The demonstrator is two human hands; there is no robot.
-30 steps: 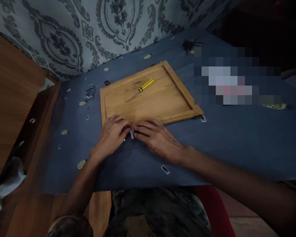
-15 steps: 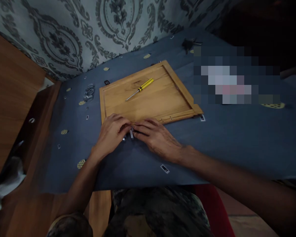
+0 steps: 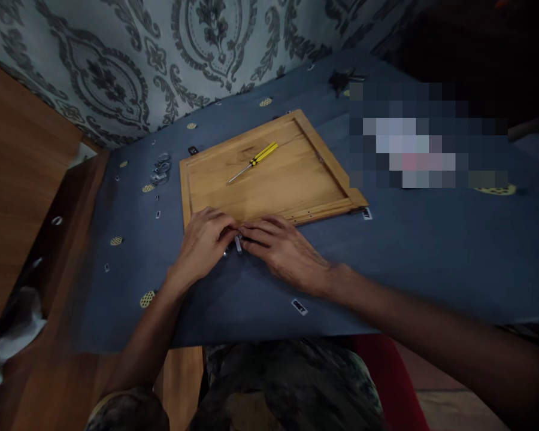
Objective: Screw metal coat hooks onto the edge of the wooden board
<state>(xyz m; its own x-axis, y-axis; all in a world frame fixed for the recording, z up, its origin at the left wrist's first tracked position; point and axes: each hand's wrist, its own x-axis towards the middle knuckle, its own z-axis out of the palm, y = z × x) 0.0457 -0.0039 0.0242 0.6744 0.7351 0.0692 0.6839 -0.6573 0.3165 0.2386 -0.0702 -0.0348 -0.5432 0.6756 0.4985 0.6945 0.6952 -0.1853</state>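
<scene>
A framed wooden cabinet door [image 3: 269, 191] lies flat in front of me. My left hand [image 3: 209, 239] is at its near edge, with thumb and fingertips closed together on a small shiny metal hinge [image 3: 238, 243]. From the other side my right hand [image 3: 281, 248] presses its bent fingertips against the same hinge. Part of the metal pokes out toward me between the hands; the rest is hidden under the fingers. On the door's face rests a yellow-handled screwdriver [image 3: 254, 161], its tip pointing left and toward me.
Blue cloth [image 3: 413, 269] covers the table. Several metal pieces [image 3: 160, 169] lie left of the door, with a tiny dark screw-like piece [image 3: 157, 197] nearer me. A dark object [image 3: 341, 81] sits at the back. Patterned curtain [image 3: 215, 48] hangs behind; a pixelated patch hides the right side.
</scene>
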